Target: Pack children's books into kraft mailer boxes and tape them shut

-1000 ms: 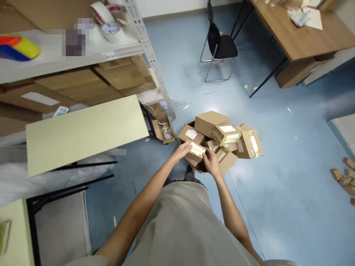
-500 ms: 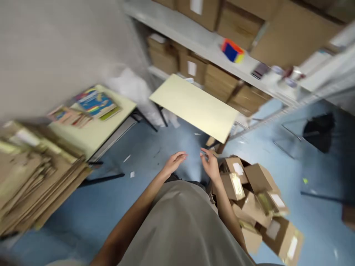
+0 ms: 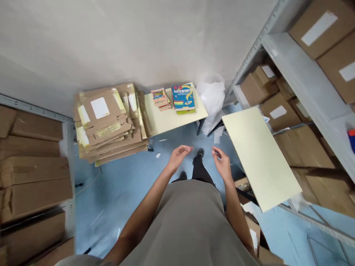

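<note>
My left hand (image 3: 179,157) is raised in front of my body over the blue floor, its fingers loosely curved with nothing in them. Level with it, my right hand (image 3: 222,163) is also bare, thumb and fingers apart. The right hand is close to the left edge of a pale yellow tabletop (image 3: 257,155), without touching it. Ahead, another pale table (image 3: 163,123) bears a blue-covered book (image 3: 183,97) and a small stack of pinkish booklets (image 3: 160,97).
Flattened cardboard boxes (image 3: 108,114) are piled on the far table's left side. A white plastic bag (image 3: 211,99) stands by the wall. Shelves with cardboard boxes (image 3: 39,170) line the left; a metal shelf (image 3: 310,74) stands right. More cartons (image 3: 253,231) lie low at my right.
My view and body have turned left, so the far table and left shelves now show more fully. Both hands remain raised with nothing in them.
</note>
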`<state>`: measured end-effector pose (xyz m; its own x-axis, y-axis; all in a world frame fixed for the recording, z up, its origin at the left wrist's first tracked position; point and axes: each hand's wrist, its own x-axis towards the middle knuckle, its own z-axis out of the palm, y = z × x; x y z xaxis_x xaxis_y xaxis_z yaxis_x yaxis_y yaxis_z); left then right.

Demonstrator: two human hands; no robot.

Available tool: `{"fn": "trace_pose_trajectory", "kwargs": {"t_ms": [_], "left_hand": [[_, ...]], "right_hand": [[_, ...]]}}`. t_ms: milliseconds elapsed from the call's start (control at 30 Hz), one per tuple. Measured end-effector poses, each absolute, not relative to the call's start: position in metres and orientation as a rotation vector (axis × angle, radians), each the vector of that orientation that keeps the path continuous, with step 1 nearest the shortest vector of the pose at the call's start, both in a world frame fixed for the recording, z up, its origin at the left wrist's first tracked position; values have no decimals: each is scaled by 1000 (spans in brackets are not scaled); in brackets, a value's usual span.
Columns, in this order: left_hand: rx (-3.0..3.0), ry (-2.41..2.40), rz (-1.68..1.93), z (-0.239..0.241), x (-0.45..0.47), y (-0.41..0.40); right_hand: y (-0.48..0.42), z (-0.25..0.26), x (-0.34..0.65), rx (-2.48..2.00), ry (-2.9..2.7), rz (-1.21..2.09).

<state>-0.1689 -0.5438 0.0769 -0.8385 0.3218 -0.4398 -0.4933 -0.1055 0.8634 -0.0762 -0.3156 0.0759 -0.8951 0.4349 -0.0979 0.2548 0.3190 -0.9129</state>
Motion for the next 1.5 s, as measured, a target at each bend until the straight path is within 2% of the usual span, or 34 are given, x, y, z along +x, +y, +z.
{"fn": "trace_pose_trajectory", "kwargs": {"t_ms": [333,600,800,1033,1167,1367,1500], "left_hand": [[-552,1814,2131,85,-309,-527],[-745,1805,2137,87,-362,-508],[-879,1820,2127,71,-401,-543],[-877,2074,2022,17,-479,-622],[-811,2233,1830,-7,-530,-653],[-794,2441,1112,-33,-585,-664],[-744,2335,1020,-50,-591,-673]], "right_hand": [[-254,66,-275,-318,-2553,1796],[-241,49,-386,-156,-2666,1942],[-260,41,-434,-86,-2713,2017],[-297,31,-485,-129,-2820,2035],[-346,27,-522,33,-3042,1899],[-433,13,-576,131,-3431,1346],[-462,5,-591,97,-3519,1183]]}}
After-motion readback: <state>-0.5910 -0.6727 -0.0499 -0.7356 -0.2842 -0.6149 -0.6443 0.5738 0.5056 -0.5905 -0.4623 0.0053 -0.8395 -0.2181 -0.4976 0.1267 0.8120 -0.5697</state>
